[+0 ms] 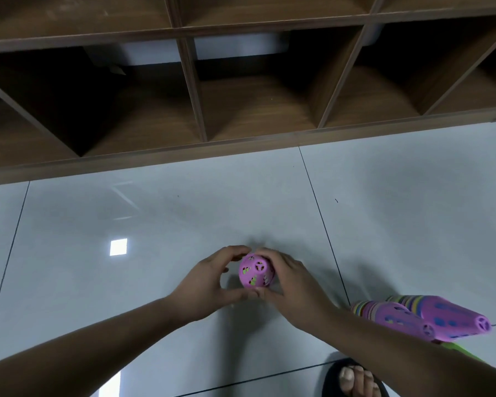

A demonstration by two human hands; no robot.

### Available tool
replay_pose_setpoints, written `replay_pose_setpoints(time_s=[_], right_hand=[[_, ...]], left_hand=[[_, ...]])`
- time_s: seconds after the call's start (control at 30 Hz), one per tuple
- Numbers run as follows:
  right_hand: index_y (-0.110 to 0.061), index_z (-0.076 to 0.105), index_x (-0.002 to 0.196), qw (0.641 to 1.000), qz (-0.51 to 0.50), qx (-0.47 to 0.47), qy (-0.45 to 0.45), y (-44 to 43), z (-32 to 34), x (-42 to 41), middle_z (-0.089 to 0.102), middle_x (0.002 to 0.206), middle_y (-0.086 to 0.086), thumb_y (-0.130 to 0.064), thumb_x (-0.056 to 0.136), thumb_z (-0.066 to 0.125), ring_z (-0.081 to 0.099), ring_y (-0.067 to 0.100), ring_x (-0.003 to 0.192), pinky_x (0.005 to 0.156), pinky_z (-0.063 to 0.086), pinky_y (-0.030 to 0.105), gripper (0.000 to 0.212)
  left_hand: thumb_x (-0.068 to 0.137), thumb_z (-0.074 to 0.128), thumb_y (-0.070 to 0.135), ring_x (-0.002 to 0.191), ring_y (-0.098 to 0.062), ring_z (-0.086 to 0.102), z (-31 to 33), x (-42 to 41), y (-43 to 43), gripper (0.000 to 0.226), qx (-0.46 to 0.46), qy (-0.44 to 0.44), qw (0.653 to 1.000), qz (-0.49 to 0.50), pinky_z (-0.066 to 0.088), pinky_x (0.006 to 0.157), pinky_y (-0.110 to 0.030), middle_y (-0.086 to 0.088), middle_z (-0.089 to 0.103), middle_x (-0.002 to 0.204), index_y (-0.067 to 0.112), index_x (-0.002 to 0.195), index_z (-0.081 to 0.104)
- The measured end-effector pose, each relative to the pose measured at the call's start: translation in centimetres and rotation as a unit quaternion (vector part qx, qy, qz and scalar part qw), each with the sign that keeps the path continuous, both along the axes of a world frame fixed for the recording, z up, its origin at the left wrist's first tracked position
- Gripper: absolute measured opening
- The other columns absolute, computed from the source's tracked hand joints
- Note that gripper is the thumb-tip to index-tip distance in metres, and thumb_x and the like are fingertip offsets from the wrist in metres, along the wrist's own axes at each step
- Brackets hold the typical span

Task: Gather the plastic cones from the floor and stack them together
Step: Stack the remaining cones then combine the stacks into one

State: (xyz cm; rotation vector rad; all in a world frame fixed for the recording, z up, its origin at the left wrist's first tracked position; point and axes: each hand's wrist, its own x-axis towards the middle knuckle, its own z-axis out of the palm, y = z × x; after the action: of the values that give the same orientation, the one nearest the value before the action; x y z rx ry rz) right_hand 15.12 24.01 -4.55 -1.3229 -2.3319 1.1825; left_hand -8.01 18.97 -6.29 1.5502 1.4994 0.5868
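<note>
Floor (pixel 155 210) of pale grey glossy tiles carries everything here, with one square patch of reflected light (pixel 118 247) towards its left side.

The left forearm comes in from the bottom left corner and slants up towards the middle. The left hand (pixel 209 279) is cupped, its fingers curled over the far side of a pink cone (pixel 255 270) and its thumb hooked along the near side at the base; a gap shows between the palm and the cone.

The pink cone stands upright on the floor near the middle of the lower half, seen from above, its tip pierced by a small spoked hole. Green and yellow show through its side slots, so other cones sit nested under it; how many cannot be told.

The right hand (pixel 289 282) closes on the cone from the other side, fingers wrapped round its right wall, thumb meeting the left thumb at the near base. The right forearm runs down to the bottom right corner.

Beyond that arm, near the floor's right edge, two stacks lie on their sides, touching, tips pointing right: a nearer stack (pixel 395 316) and a farther stack (pixel 453 316), each pink outside with striped rims of many colours. Their cones are too many and too tight to count. A green thing (pixel 464 351) lies partly hidden beneath them.

At the bottom edge one foot (pixel 355 378) sits in a black sandal (pixel 331 376).

A wooden shelf unit (pixel 195 96) spans the far side.
</note>
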Motion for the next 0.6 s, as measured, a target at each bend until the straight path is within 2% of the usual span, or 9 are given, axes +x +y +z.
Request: replay_pose_setpoints(time_s=[0.1,0.2,0.33,0.4,0.5,0.6], right_hand=[[-0.04,0.046,0.142,1.0,-0.002,-0.011,-0.018,0.0,0.4,0.5,0.053,0.142,-0.027,-0.051,0.085,0.078,0.051,0.0,0.13,0.108,0.045,0.033,0.067],[-0.037,0.04,0.146,0.998,0.007,-0.004,-0.065,-0.5,0.8,2.0,0.045,0.146,-0.023,-0.04,0.088,0.074,0.048,0.007,0.133,0.107,0.043,0.029,0.068],[-0.032,0.043,0.145,0.995,-0.002,0.028,-0.096,-2.1,1.9,4.9,0.042,0.146,-0.016,-0.037,0.089,0.067,0.048,0.015,0.135,0.111,0.045,0.038,0.061],[-0.031,0.046,0.146,0.993,-0.015,0.044,-0.105,-3.3,2.7,6.6,0.038,0.151,-0.016,-0.036,0.092,0.065,0.045,0.013,0.14,0.115,0.042,0.033,0.058],[-0.03,0.052,0.144,0.987,-0.051,0.081,-0.132,-5.0,4.5,9.3,0.039,0.154,-0.016,-0.035,0.094,0.064,0.046,0.008,0.138,0.109,0.041,0.024,0.052],[-0.025,0.059,0.138,0.976,-0.086,0.146,-0.139,-6.2,6.1,11.8,0.051,0.145,-0.01,-0.029,0.09,0.07,0.052,0.014,0.134,0.106,0.046,0.029,0.05]], left_hand=[[0.08,0.09,0.047,0.133,0.001,0.055,0.1,0.7,0.7,0.075,0.004,0.007,1.0,-0.002,0.052,0.102,-0.025,0.029,0.059,0.138,0.041,0.144,0.052],[0.077,0.092,0.037,0.124,-0.004,0.061,-0.3,1.3,1.2,0.07,-0.009,0.005,1.0,-0.017,0.054,0.099,-0.028,0.024,0.064,0.129,0.042,0.136,0.054],[0.07,0.096,0.028,0.115,-0.003,0.065,-1.3,1.7,1.1,0.077,-0.015,0.009,1.0,-0.015,0.059,0.093,-0.028,0.023,0.066,0.125,0.04,0.135,0.056],[0.069,0.098,0.029,0.114,-0.003,0.066,-1.7,2.0,0.9,0.078,-0.016,0.011,1.0,-0.019,0.06,0.092,-0.029,0.024,0.067,0.124,0.041,0.134,0.056],[0.066,0.097,0.038,0.111,-0.003,0.067,-2.2,2.9,0.5,0.079,-0.012,0.028,0.999,-0.03,0.061,0.091,-0.033,0.024,0.067,0.123,0.044,0.133,0.056],[0.064,0.098,0.044,0.108,-0.002,0.068,-2.1,4.2,0.0,0.08,-0.014,0.037,0.999,-0.036,0.06,0.09,-0.033,0.023,0.068,0.122,0.045,0.132,0.055]])
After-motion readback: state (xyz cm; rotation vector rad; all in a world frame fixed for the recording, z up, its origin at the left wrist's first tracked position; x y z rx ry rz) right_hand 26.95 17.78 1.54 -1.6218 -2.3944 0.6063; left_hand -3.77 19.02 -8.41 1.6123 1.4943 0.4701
